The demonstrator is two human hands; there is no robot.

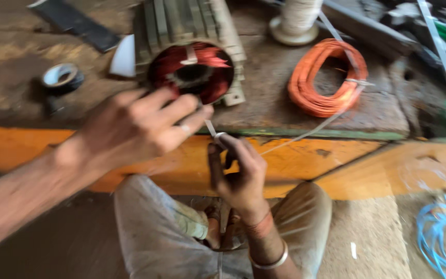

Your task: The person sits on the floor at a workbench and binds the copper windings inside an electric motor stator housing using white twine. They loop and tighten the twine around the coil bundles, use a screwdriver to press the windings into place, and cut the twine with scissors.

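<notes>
White tape strip (211, 127), just below the motor stator (192, 72), is pinched between left hand (135, 126) fingertips and curled right hand (236, 173); copper winding insulation could be nicked or tape snagged if it is pulled askew.

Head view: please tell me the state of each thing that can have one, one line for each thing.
Motor stator: lying on its side, open end toward the camera, red winding showing.
White tape strip: stretched from the spool to the right hand.
Tape spool: upright, partly unwound.
Orange wire coil: coiled, tied, lying flat.
Black tape roll: lying flat.
Left hand: at the stator's opening, blurred.
Right hand: pinching the strip.
</notes>
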